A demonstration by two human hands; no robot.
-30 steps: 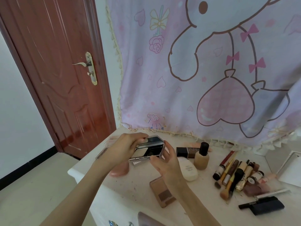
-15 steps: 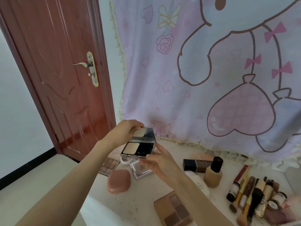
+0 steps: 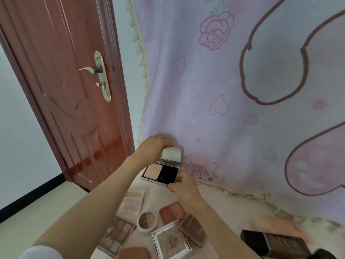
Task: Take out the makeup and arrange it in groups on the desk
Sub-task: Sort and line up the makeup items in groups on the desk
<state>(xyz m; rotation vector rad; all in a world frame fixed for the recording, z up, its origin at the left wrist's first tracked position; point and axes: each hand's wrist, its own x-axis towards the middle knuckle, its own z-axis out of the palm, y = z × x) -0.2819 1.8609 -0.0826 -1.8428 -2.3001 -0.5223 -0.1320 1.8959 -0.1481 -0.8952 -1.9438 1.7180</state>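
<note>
- Red-brown panelled door (image 3: 61, 94), shut, at left; pale lever handle (image 3: 87, 69) on long brass-coloured plate (image 3: 102, 76).
- Pink-lilac cartoon cloth (image 3: 233, 109) hanging behind the desk's far edge: rose, hearts, tasselled fringe.
- Dark skirting (image 3: 29, 193) along white wall.

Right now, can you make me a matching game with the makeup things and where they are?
Things:
1. open powder compact
2. round white pot
3. clear square case
4. dark rectangular box

Places:
A. lying on the desk at far right
B. held up in both hands
C. just left of the pink compact
D. nearest the bottom edge, under the right forearm

Pairs: 1-B, 2-C, 3-D, 4-A
</note>
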